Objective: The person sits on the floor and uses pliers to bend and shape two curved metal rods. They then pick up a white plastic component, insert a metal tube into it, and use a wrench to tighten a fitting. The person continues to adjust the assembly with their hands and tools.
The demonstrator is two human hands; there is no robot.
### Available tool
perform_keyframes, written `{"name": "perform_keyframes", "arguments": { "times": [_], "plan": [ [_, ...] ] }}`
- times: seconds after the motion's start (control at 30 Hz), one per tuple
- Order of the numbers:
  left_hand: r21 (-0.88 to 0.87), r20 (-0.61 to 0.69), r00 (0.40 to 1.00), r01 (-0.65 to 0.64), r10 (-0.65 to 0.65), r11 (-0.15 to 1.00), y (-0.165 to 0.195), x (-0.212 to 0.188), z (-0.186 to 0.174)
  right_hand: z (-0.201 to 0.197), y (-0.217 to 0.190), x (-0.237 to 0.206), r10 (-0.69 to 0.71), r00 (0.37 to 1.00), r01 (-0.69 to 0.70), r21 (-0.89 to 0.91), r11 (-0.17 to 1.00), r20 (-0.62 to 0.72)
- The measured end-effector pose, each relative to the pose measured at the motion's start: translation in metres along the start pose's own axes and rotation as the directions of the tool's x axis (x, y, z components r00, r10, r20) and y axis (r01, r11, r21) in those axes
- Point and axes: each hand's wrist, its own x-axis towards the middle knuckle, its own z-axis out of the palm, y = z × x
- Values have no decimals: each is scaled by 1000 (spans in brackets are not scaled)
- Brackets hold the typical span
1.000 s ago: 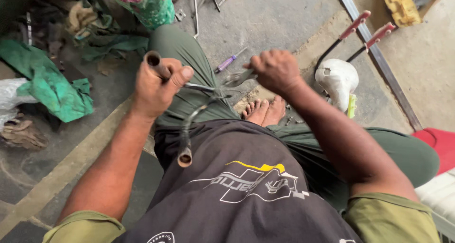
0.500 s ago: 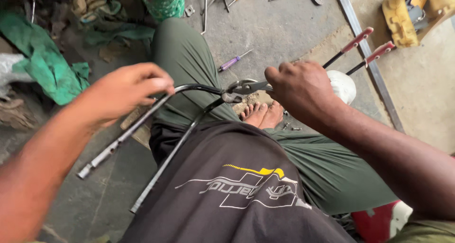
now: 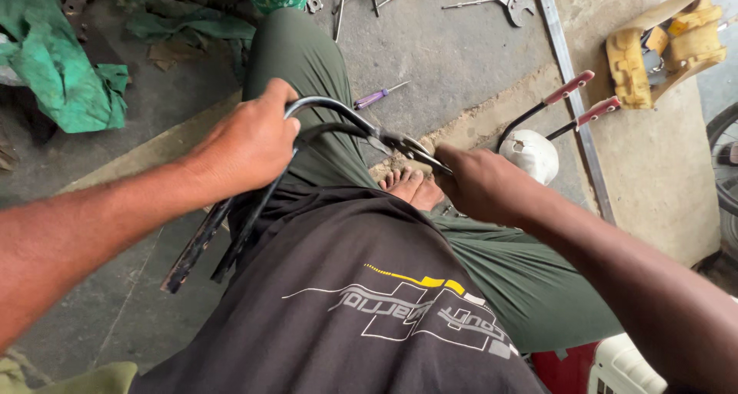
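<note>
1. Your left hand (image 3: 247, 144) is clenched around the bend of the bent metal frame (image 3: 254, 202), a pair of dark tubes that curve over your lap and run down past your left knee toward the floor.
2. Your right hand (image 3: 483, 185) is closed on the frame's other end, where the tubes meet at a flattened bright joint just above your bare foot (image 3: 411, 188). I cannot tell whether a small tool is tucked inside that fist.
3. To do this well, I would judge, keep the left hand firm at the bend so the tubes do not twist, and work only with the right.
4. Keep the joint clear of your toes; it sits almost directly over them.
5. The long free ends hang near the concrete floor (image 3: 461, 56); mind they do not catch on it.
6. Containers: the yellow tool pouch (image 3: 665, 48) lies well apart at upper right; what is in it cannot be made out.
7. A white rounded vessel (image 3: 530, 154) sits just beyond your right hand, beside a tool with red handles (image 3: 580, 98).
8. A purple screwdriver (image 3: 380, 96) and a spanner (image 3: 507, 0) lie loose on the floor, with a green cloth (image 3: 65, 75) at far left.
</note>
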Motion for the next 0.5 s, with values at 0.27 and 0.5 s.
{"name": "perform_keyframes", "arguments": {
  "times": [0.27, 0.5],
  "plan": [
    [374, 46, 998, 31, -52, 927, -38, -15, -12, 14, -41, 26, -20, 997, 20, 1, 1000, -70],
    [113, 70, 990, 116, -124, 987, -72, 10, 10, 37, -58, 60, -17, 996, 9, -97, 995, -84]
  ]
}}
